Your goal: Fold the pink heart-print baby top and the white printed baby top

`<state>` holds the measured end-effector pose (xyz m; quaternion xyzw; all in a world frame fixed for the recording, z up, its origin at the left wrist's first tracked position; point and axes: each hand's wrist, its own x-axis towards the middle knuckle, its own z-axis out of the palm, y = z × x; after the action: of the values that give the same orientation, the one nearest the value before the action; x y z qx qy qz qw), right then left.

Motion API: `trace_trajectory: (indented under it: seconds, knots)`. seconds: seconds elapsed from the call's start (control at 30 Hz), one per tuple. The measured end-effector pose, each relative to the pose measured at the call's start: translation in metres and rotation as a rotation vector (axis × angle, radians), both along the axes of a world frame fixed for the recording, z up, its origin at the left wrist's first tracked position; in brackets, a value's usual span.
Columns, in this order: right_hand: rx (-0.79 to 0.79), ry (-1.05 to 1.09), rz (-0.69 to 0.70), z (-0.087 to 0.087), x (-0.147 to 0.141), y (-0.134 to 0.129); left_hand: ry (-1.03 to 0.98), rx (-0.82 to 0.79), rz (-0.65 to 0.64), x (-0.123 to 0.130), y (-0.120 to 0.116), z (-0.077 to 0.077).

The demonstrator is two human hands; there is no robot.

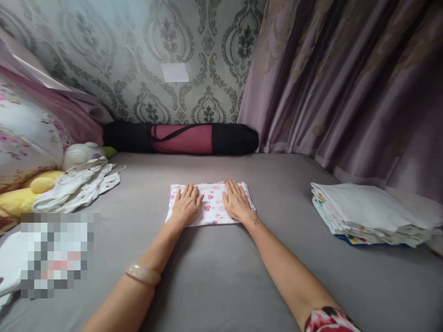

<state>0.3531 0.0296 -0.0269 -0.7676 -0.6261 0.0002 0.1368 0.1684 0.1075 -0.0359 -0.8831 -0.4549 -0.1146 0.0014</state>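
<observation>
A white cloth with pink hearts and small prints [212, 210] lies folded into a flat rectangle on the grey sheet [214, 276]. My left hand [188, 203] rests palm down on its left part, fingers stretched out. On its right part, my right hand [237, 200] also lies flat, with the fingers pointing away from me. Both hands touch the top of the cloth and grip nothing. Parts of the print are hidden under them.
At the right lies a stack of folded white cloths [370, 207]. A black and pink long bag [187, 138] lies against the wall. White spotted fabric [79, 184], a yellow plush [41, 186] and a floral pillow [24, 129] are at the left. Curtains [311, 83] hang at the right.
</observation>
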Motion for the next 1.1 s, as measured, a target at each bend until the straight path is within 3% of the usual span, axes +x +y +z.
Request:
trace_trajectory:
  seconds: [0.1, 0.27, 0.47, 0.67, 0.83, 0.97, 1.1]
  knots:
    - [0.035, -0.022, -0.044, -0.001, 0.007, -0.002, 0.003, 0.028, 0.037, -0.003, 0.000, 0.001]
    - [-0.044, -0.003, -0.087, -0.008, 0.014, -0.002, 0.052, -0.052, 0.012, -0.008, 0.005, -0.006]
    - [0.005, -0.019, -0.132, -0.001, 0.022, -0.005, -0.058, 0.024, 0.088, -0.021, 0.011, -0.002]
    - [-0.103, 0.014, -0.184, -0.007, 0.031, -0.008, -0.031, -0.206, 0.140, -0.031, 0.021, -0.007]
    - [-0.138, 0.026, -0.188, 0.001, 0.029, -0.008, -0.219, -0.286, 0.142, -0.037, 0.031, -0.004]
    - [-0.101, -0.033, -0.128, 0.010, 0.026, -0.011, -0.449, -0.257, 0.137, -0.044, 0.039, 0.001]
    - [-0.075, -0.058, -0.053, 0.000, 0.026, -0.014, -0.568, -0.280, 0.114, -0.048, 0.043, 0.002]
